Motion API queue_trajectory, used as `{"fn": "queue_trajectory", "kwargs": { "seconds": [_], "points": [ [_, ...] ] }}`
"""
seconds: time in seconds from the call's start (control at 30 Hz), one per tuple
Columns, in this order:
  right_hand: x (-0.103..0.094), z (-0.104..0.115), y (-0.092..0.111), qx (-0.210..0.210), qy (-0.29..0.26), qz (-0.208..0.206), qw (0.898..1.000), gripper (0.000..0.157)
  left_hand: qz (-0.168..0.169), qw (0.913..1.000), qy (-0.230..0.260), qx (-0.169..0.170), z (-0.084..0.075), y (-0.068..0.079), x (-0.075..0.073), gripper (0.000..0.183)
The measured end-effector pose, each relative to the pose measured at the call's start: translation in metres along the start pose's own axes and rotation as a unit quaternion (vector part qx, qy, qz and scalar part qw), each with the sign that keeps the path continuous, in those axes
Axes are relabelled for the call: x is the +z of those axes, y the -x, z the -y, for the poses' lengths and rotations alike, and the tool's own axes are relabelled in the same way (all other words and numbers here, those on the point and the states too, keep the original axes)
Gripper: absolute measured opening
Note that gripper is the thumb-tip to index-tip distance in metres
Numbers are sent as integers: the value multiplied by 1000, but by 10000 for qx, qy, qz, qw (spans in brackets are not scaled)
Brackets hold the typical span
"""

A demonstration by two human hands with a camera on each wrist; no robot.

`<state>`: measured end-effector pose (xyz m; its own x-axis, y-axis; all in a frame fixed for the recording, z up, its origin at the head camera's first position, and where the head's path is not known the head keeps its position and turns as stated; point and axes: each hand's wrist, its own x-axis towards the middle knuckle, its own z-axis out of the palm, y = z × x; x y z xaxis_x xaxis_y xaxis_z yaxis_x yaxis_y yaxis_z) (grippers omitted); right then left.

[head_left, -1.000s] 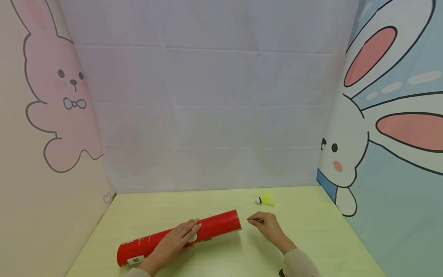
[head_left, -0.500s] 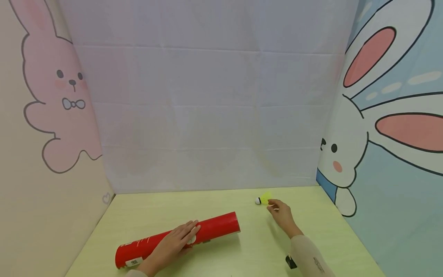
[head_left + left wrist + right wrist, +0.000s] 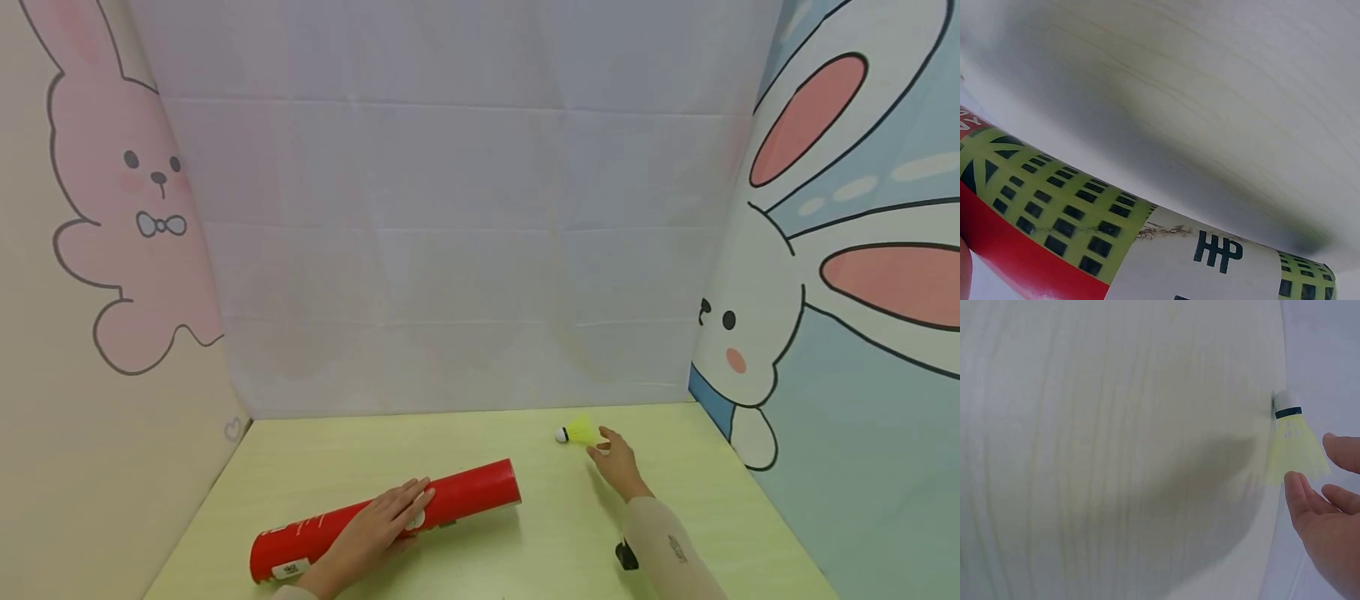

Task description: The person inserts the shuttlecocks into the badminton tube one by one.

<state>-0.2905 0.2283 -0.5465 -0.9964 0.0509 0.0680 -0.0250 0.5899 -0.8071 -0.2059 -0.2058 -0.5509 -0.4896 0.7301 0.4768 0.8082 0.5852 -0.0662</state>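
A long red shuttlecock tube [image 3: 480, 490] lies slantwise toward the left of the table, its right end farther back. My left hand [image 3: 372, 527] lies across its middle, fingers over the top and thumb on the near side, holding it. The left wrist view shows the tube's side [image 3: 1066, 212] with a green grid print and a white patch. Toward the back right lies a yellow shuttlecock [image 3: 579, 431] with a white cork tip and dark band. My right hand [image 3: 619, 467] is at its skirt, thumb and fingers spread apart around the skirt's wide end [image 3: 1300, 462].
The pale yellow-green table [image 3: 540, 575] runs back to a hanging white cloth [image 3: 465, 250]. Walls with rabbit drawings stand at the left [image 3: 135, 275] and right [image 3: 862, 400]. A small black device [image 3: 626, 556] shows beside the right sleeve.
My right hand has moved from near the tube's right end, back and right to the shuttlecock, and its pinched fingers have spread. The left hand and tube have hardly moved.
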Motion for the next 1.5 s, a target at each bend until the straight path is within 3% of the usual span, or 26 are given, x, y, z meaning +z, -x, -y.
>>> {"fn": "queue_trajectory", "kwargs": {
  "seconds": [0.2, 0.5, 0.77, 1.23, 1.5],
  "points": [
    [5, 4, 1, -118, -41, 102, 9999, 53, -10, 10000, -9, 39, -1, 0, 1, 87],
    [18, -1, 0, -188, 91, -576, 9981, 34, -4, 10000, 27, -12, -2, -1, 1, 93],
    [14, 5, 8, -326, 396, -1039, 9933, 10, -16, 10000, 65, -12, -4, -2, 0, 95],
    [1, 3, 22, -343, 113, -587, 9976, 10, -31, 10000, -1, 66, -5, -4, -3, 87],
    [-3, 13, 31, -527, -84, -500, 9973, 12, -102, 9999, -73, 28, -5, -2, -5, 90]
  ]
}}
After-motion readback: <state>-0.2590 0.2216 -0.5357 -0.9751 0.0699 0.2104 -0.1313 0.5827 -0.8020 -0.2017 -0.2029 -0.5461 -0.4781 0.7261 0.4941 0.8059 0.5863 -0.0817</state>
